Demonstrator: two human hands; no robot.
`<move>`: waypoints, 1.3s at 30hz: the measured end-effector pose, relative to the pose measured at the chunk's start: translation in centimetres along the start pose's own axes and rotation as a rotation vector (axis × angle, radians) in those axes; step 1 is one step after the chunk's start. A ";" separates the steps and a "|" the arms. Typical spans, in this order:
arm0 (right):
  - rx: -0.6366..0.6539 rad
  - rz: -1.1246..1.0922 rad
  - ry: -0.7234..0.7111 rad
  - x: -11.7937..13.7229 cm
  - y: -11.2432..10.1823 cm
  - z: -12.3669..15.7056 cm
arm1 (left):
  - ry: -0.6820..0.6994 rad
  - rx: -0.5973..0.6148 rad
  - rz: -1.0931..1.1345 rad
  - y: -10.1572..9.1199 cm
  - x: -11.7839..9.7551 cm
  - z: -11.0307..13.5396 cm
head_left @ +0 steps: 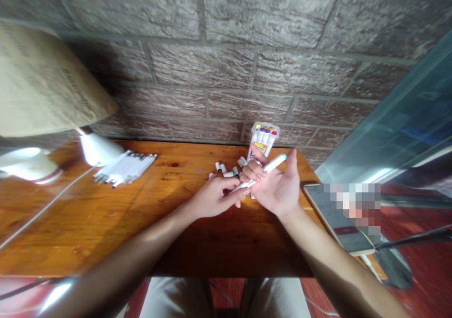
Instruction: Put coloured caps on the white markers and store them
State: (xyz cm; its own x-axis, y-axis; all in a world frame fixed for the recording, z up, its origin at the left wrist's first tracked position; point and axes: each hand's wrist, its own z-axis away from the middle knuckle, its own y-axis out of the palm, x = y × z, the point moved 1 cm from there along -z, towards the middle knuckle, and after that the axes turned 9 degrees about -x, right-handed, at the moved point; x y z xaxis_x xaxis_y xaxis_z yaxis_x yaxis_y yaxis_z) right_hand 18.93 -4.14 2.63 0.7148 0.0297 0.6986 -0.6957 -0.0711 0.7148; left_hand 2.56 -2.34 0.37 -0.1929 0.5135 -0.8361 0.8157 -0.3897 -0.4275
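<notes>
A white marker (pixel 277 162) with a blue-green end is held slantwise between my two hands above the table. My left hand (pixel 216 196) pinches its lower left end between thumb and fingers. My right hand (pixel 278 192) is turned palm up, with some fingers curled over the marker and the thumb stretched away. Just behind the hands lie several loose marker caps (pixel 222 168), partly covered by my fingers. A clear case (pixel 265 141) of markers with coloured ends stands behind my right hand, which hides its lower part.
Several white markers (pixel 125 168) lie side by side at the left of the wooden table (pixel 169 200). Near them are a lamp (pixel 95 144), a white cup-like object (pixel 31 165) and a cable. A phone (pixel 342 224) rests at the right edge. A brick wall (pixel 229 64) rises behind.
</notes>
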 end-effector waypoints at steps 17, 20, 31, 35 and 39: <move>0.077 -0.012 0.099 -0.3 -0.6 0.1 | 0.117 -0.068 -0.154 0.5 0.9 0.1; 0.080 0.007 0.097 -0.1 -0.5 0.2 | 0.142 -0.091 -0.183 0.5 0.7 0.2; 0.100 0.009 0.091 -0.2 -0.5 0.3 | 0.195 -0.062 -0.279 0.7 0.7 0.4; 0.098 -0.025 0.087 -0.3 -0.5 0.1 | 0.190 -0.065 -0.260 0.5 0.6 0.3; 0.079 -0.045 0.074 0.1 -0.3 -0.1 | 0.191 -0.087 -0.211 0.2 0.5 0.1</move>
State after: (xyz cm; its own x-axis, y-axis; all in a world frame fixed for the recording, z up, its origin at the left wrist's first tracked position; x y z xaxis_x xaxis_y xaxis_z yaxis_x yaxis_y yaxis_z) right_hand 19.21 -4.00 2.44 0.7364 0.1076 0.6679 -0.6528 -0.1463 0.7433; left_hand 2.60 -2.26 -0.18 -0.2633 0.7142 -0.6485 0.8141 -0.1962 -0.5466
